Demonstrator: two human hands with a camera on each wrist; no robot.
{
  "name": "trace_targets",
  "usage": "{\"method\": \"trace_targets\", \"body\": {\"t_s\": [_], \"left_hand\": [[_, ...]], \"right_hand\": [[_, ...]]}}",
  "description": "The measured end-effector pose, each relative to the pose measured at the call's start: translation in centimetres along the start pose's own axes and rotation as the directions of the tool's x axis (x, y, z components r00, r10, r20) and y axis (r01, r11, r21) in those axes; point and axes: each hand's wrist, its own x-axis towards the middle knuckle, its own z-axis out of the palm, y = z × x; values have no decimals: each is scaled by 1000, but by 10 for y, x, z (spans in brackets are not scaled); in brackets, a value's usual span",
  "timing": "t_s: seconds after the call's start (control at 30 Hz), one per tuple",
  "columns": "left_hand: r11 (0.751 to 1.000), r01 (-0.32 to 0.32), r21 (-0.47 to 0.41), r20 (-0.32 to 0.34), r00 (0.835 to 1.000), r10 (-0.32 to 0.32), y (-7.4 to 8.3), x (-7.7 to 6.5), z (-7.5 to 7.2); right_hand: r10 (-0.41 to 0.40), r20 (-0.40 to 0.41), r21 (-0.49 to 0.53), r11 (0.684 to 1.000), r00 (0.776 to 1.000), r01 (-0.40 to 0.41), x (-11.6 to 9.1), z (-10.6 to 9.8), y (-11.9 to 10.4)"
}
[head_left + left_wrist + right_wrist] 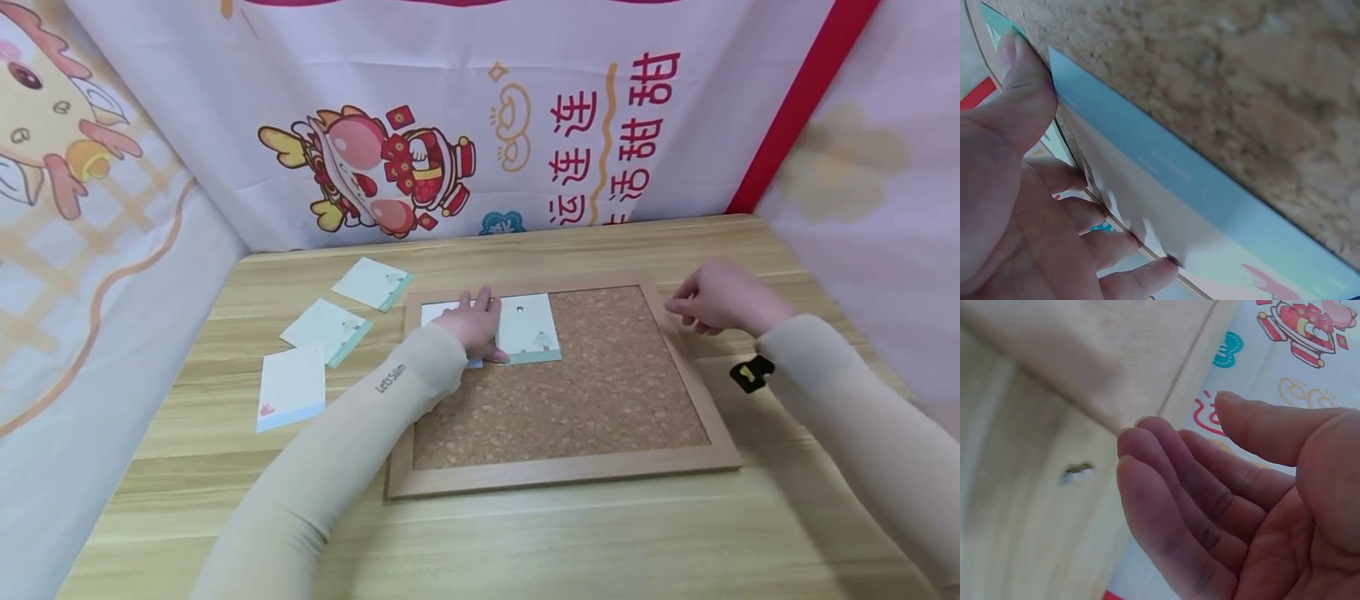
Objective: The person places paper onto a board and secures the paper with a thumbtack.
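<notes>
My left hand (474,325) rests at the upper left of a wood-framed cork board (600,392). Its thumb touches the lower edge of a green-striped card (528,325), which has a silver thumbtack (520,309) near its top. The other fingers spread over a blue-striped card (1166,181) beside it, mostly hidden from above; one fingertip is at a dark round tack (1174,260). Off the board's right side, my right hand (723,298) hovers with loosely bent fingers. In the right wrist view, its thumb stands apart from the fingers, and the palm holds nothing.
Left of the board, two green-striped cards (372,283) (326,329) and a blue-striped card (292,387) lie on the wooden table (517,542). Small shiny metal pieces (1077,473) lie right of the board. Printed cloth (450,50) stands behind the table.
</notes>
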Motion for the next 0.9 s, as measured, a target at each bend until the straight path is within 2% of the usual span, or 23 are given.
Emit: {"method": "trace_targets", "body": {"t_s": [0.23, 0.37, 0.53, 0.63, 0.7, 0.8, 0.9], "left_hand": [[1000, -2, -4, -6, 1000, 2, -4, 1, 2], [999, -28, 32, -14, 1000, 28, -10, 7, 5], [995, -79, 66, -87, 993, 84, -25, 4, 7], [994, -107, 16, -178, 978, 109, -45, -8, 3], [994, -108, -13, -237, 966, 102, -63, -22, -1], [994, -78, -73, -303, 951, 52, -97, -47, -8], [993, -28, -112, -325, 946, -10, -136, -70, -11]], "right_hand": [[36, 68, -5, 999, 997, -36, -13, 23, 19], [36, 91, 2, 999, 995, -37, -17, 33, 25], [39, 95, 34, 999, 995, -42, -18, 39, 30], [35, 89, 67, 997, 995, -41, -18, 41, 32], [30, 84, 90, 995, 996, -37, -19, 42, 33], [19, 73, 123, 992, 997, -28, -20, 44, 34], [5, 63, 151, 988, 998, -14, -18, 47, 35]]}}
